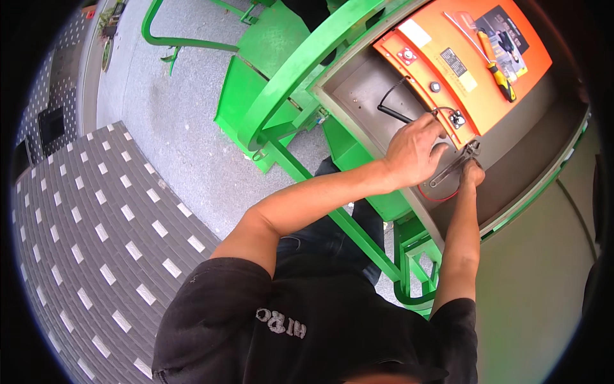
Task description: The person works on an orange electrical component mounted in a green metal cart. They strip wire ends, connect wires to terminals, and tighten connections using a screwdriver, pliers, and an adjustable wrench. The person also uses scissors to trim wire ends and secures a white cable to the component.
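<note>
I am outdoors, in what looks like a paved yard or street edge: grey ground (173,96), dark paving (118,221) dotted with pale blocks, potted plants (114,22) beyond. A screwdriver (503,82) on the orange casing (427,56) before me suggests an open-air repair spot.

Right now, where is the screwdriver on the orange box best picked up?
Probably by its yellow-and-black handle, pinched from above on the near side: the screwdriver lies on the orange box with that thick end nearer, its thin shaft pointing away.
</note>
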### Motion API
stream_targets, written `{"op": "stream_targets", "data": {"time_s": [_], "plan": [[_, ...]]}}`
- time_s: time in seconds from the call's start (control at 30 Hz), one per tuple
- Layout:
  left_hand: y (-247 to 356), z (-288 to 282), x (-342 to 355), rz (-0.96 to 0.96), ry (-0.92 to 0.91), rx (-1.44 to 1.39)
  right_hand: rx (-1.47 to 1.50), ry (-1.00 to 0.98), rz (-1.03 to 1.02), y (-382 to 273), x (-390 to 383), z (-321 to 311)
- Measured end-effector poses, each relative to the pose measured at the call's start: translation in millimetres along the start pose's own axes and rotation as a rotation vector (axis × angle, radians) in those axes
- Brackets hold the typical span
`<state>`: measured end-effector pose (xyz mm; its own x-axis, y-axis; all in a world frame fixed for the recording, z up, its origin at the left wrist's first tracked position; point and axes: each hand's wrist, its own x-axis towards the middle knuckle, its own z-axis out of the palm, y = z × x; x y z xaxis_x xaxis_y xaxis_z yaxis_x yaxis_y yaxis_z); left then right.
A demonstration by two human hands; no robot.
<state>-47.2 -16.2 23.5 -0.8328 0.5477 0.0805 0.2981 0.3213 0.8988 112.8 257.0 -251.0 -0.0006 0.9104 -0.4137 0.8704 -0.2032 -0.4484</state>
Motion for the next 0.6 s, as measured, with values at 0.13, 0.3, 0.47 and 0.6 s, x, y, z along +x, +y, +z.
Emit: {"op": "stream_targets", "data": {"time_s": [0.13, 0.3, 0.47, 0.6], "plan": [[35.3, -105.5, -71.5, 0.041, 0.128, -0.121, 0.472, -0.139, 0.059, -34.5, -29.3, -33.5], [-70.6, -289.7, -83.6, -0.218, 0.901, 0.09, 0.492, -0.154, -0.439, -85.4, -168.4, -94.0], [-295.9, -361.5, -28.2, -0.649, 0.353, 0.526, 0.248, -0.46, -0.681, -107.7, -390.0, -88.0], [-484.2, -305.7, 15.9, -0.637, -0.246, 0.628, -0.251, -0.68, -0.95, -84.0, -497.0, -26.1]]}}
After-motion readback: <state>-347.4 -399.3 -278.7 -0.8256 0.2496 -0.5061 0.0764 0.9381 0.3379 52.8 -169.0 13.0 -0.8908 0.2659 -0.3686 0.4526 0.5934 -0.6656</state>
